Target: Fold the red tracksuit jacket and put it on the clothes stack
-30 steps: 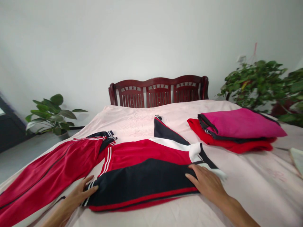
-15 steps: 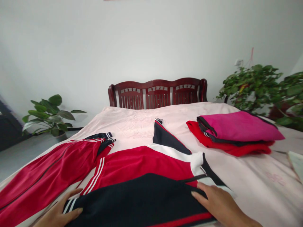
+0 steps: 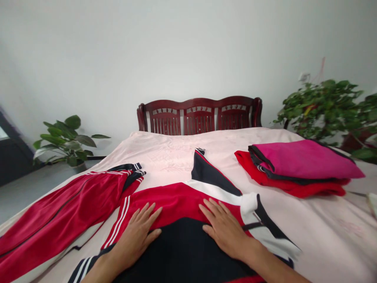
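- At the far left, beyond the bed, a dark door or window frame [image 3: 11, 153] meets the pale wall, though it is hard to tell which it is.
- Just past it, a potted plant with broad green leaves [image 3: 66, 143] stands on the grey floor beside the bed's left edge.
- Along that left edge lie red track trousers with black piping [image 3: 64, 208]. Their black cuffs point towards the headboard.
- The person's left hand [image 3: 135, 239] rests flat on the red chest of the jacket, its fingers [image 3: 150, 214] spread wide and gripping nothing.
- A red, black and white track jacket [image 3: 179, 200] lies open-armed across the middle of the bed, near the foot edge. It has white stripes down one sleeve, and its dark sleeve reaches towards the headboard.
- The right hand [image 3: 225, 232] presses flat on the same jacket, well apart from the left, with its fingers [image 3: 210, 208] fanned wide and holding nothing.
- Behind everything, a carved dark-red wooden headboard [image 3: 199, 116] rises at the top of the pale pink bedsheet [image 3: 309, 232].
- Near the bed's right edge, a folded magenta cloth [image 3: 303, 159] sits on a folded red cloth [image 3: 282, 184].
- Beyond them, a leafy green potted plant [image 3: 321, 108] stands against the wall.
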The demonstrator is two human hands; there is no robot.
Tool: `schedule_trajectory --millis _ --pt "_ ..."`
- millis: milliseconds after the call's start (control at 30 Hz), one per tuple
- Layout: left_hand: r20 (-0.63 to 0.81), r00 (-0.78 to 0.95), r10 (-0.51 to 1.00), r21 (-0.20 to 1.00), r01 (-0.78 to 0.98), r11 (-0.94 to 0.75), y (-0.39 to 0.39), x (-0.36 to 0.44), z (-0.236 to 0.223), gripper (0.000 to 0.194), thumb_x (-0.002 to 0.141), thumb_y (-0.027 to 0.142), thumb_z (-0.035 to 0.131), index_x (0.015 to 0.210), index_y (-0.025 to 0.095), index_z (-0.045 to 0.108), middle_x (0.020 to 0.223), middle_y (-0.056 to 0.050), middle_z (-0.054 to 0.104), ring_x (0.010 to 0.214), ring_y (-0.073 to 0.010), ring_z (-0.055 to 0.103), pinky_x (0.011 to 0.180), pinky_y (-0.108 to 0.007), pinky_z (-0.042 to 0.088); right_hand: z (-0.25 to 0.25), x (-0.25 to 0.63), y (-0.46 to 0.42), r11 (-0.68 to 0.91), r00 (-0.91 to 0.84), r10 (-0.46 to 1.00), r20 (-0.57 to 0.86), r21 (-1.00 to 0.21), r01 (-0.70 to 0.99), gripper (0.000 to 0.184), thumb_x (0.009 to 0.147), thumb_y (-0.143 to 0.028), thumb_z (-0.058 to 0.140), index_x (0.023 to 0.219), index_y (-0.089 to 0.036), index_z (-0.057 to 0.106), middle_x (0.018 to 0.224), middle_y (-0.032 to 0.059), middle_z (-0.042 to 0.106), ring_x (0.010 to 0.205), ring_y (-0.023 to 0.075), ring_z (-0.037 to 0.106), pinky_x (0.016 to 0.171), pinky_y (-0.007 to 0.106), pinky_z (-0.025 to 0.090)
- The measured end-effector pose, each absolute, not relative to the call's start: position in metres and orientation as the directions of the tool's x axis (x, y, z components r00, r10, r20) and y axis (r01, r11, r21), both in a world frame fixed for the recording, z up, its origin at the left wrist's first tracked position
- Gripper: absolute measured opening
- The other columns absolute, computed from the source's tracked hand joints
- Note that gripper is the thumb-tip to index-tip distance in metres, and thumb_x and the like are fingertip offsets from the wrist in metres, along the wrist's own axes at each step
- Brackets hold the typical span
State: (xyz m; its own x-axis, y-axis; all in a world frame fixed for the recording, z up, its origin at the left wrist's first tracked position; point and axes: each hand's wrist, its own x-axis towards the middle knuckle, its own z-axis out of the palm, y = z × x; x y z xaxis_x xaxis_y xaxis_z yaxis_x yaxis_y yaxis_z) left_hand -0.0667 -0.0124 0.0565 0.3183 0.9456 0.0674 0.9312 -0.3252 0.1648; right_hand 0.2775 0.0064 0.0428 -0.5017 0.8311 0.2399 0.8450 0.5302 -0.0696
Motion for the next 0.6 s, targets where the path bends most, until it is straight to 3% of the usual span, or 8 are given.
schedule_trajectory --millis 133,267,333,433,500,600 --pt "-0.031 0.188 0.982 0.007 0.982 -0.188 0.001 -0.061 0.041 0.059 0.095 0.054 0.042 0.149 0.032 0.038 0.158 -0.012 0.034 0.146 -0.0363 0.027 0.116 -0.059 0.026 0.024 0.305 0.038 0.448 -0.441 0.89 0.114 -0.056 0.892 0.058 0.098 -0.048 0.041 0.15 -0.02 0.04 0.157 0.0111 0.036 0.145 0.0306 0.031 0.116 0.055 0.03" --pt "-0.06 0.131 0.99 -0.047 0.99 -0.134 0.0 -0.069 0.043 0.063 0.093 0.056 0.044 0.149 0.029 0.039 0.157 -0.015 0.035 0.145 -0.0384 0.03 0.115 -0.058 0.028 0.024 0.346 0.054 0.372 -0.368 0.924 0.108 -0.025 0.928 0.058 0.098 -0.044 0.042 0.148 -0.016 0.042 0.155 0.0129 0.038 0.143 0.0302 0.035 0.115 0.056 0.03" --pt "-0.067 0.141 0.988 -0.033 0.989 -0.143 0.005 -0.065 0.053 0.057 0.094 0.052 0.046 0.144 0.026 0.049 0.151 -0.017 0.046 0.14 -0.0383 0.04 0.112 -0.057 0.034 0.032 0.348 0.058 0.353 -0.347 0.93 0.117 -0.028 0.935 0.049 0.098 -0.038 0.041 0.142 -0.017 0.051 0.149 0.0123 0.048 0.139 0.0299 0.042 0.113 0.056 0.032" --pt "0.017 0.243 0.97 0.089 0.966 -0.244 0.025 -0.044 0.068 0.045 0.098 0.041 0.039 0.125 0.02 0.067 0.133 -0.016 0.064 0.13 -0.0325 0.055 0.109 -0.05 0.04 0.045 0.319 0.064 0.342 -0.325 0.927 0.188 -0.067 0.937 0.043 0.1 -0.034 0.036 0.131 -0.019 0.06 0.141 0.0129 0.057 0.133 0.029 0.049 0.113 0.054 0.032" --pt "0.083 0.317 0.945 0.166 0.931 -0.326 0.045 -0.024 0.071 0.046 0.101 0.037 0.032 0.121 0.019 0.069 0.131 -0.013 0.066 0.128 -0.026 0.057 0.111 -0.042 0.04 0.049 0.286 0.071 0.405 -0.376 0.901 0.216 -0.111 0.907 0.046 0.1 -0.036 0.035 0.137 -0.019 0.056 0.146 0.013 0.051 0.138 0.0277 0.043 0.115 0.052 0.029" --pt "0.096 0.37 0.924 0.192 0.904 -0.381 0.072 0.002 0.061 0.048 0.102 0.038 0.028 0.134 0.021 0.06 0.142 -0.009 0.059 0.136 -0.0214 0.049 0.114 -0.038 0.036 0.045 0.243 0.089 0.513 -0.489 0.857 0.161 -0.188 0.838 0.055 0.1 -0.043 0.034 0.149 -0.021 0.041 0.156 0.0097 0.038 0.146 0.0259 0.03 0.119 0.049 0.022"
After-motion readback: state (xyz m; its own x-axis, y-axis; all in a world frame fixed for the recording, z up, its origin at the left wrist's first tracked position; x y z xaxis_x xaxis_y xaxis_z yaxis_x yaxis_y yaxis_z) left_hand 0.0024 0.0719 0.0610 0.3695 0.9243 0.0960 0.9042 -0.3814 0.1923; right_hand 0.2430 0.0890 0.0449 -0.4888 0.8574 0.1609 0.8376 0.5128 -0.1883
